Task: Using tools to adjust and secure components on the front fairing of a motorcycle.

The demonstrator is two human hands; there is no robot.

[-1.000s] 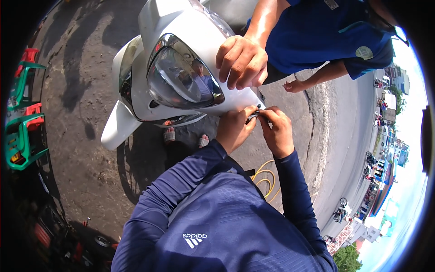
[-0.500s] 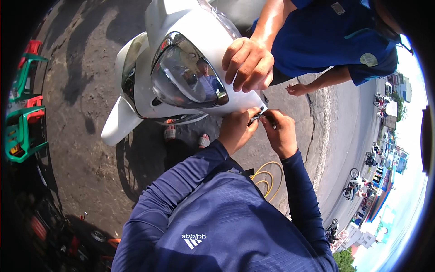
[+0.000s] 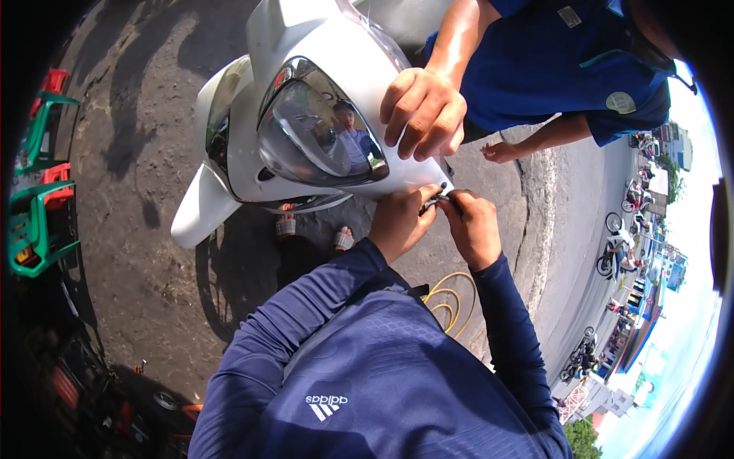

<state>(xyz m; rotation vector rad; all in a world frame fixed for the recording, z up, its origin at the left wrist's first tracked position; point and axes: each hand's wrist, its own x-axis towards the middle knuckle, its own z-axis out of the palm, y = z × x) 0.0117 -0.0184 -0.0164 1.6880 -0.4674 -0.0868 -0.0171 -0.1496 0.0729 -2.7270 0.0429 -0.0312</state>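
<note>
A white scooter front fairing (image 3: 294, 38) with a clear headlight lens (image 3: 306, 134) fills the upper middle. At its lower right corner, my left hand (image 3: 400, 223) pinches a small dark metallic fitting (image 3: 433, 199), too small to identify. My right hand (image 3: 472, 229) grips the same fitting from the other side, fingers curled in. Just above, a co-worker's hand (image 3: 423, 113) hangs with bent fingers over the panel beside the lens. That person, in a blue shirt (image 3: 527, 61), has the other hand (image 3: 498, 151) lower at the right.
Green chairs (image 3: 42, 245) and red stools (image 3: 57, 197) line the left edge. A coiled yellow hose (image 3: 449, 298) lies below my hands. Sandalled feet (image 3: 287, 226) show under the fairing. Tools and wheels crowd the dark lower left. A street with motorcycles (image 3: 615, 256) runs along the right.
The fairing and co-worker's hand have shifted slightly right in view. My two hands stay on the small fitting with slight finger movement. Motorcycles on the street have moved.
</note>
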